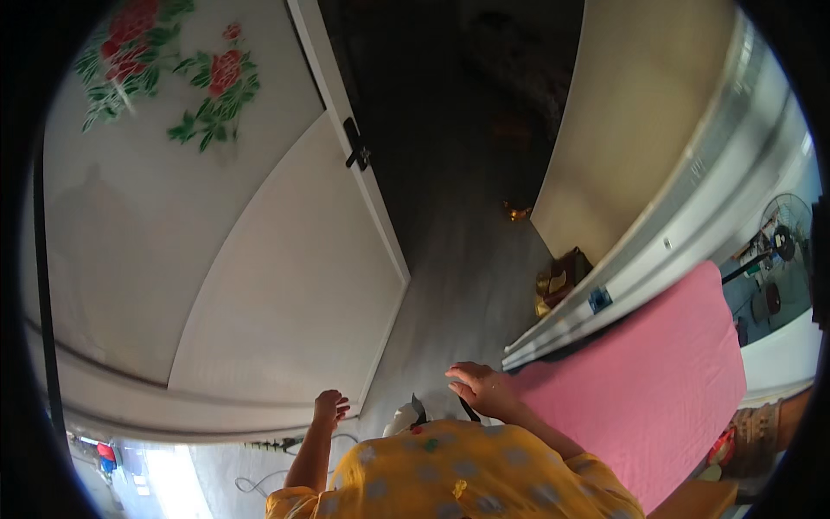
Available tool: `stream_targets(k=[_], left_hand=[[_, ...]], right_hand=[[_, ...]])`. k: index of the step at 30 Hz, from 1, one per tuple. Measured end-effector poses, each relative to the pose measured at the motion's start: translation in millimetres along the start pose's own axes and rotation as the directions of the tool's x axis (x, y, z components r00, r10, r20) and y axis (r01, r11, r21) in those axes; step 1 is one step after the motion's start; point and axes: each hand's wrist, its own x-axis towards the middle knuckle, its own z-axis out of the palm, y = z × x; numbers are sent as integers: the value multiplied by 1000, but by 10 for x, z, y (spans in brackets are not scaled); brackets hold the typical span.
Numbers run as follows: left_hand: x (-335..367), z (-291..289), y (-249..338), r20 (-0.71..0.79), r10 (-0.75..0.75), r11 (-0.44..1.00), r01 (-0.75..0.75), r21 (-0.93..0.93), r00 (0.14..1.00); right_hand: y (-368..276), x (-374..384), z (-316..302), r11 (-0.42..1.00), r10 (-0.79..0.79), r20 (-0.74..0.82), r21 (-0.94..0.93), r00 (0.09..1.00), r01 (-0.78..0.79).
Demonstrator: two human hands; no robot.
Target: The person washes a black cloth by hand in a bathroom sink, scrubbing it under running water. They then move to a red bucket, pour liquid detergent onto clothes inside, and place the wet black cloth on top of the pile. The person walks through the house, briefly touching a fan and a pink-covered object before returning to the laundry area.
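Observation:
My left hand hangs low in front of the white door, its fingers loosely bent and slightly apart, with nothing visible in it. The door stands ajar at the left, with red flowers and green leaves on its upper panel and a black handle on its edge, well beyond the hand. My right hand is raised near the front of my yellow patterned top. Its fingers are stretched out and hold nothing. Closest to this hand is the pink cloth at the right.
A dark room with a grey floor lies past the doorway. Brown boxes and gold-coloured things stand by the right-hand panel. A fan is at the far right. A pale cable runs along the floor at lower left.

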Motion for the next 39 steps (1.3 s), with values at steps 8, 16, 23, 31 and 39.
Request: stream_targets(k=[8,16,23,31,39], left_hand=[[1060,1324,1561,166,14,992,-34,120,986],[2266,2598,3664,479,477,865,-492,-104,737],[3337,3669,4405,506,220,956,-288,58,834],[4284,5292,4689,610,-35,952,-158,260,792],[3464,7177,5544,752,-73,845,-360,396,655]], right_hand=[[1249,1320,-21,966,254,-134,-4,958,-257],[1951,2810,-710,919,344,-292,-88,892,-383],[2016,3430,-2909,893,148,-963,32,225,-450],[1182,2977,-4420,734,-677,-664,-578,-319,-355],[709,2621,-4652,816,-547,-797,-438,-256,-377]])
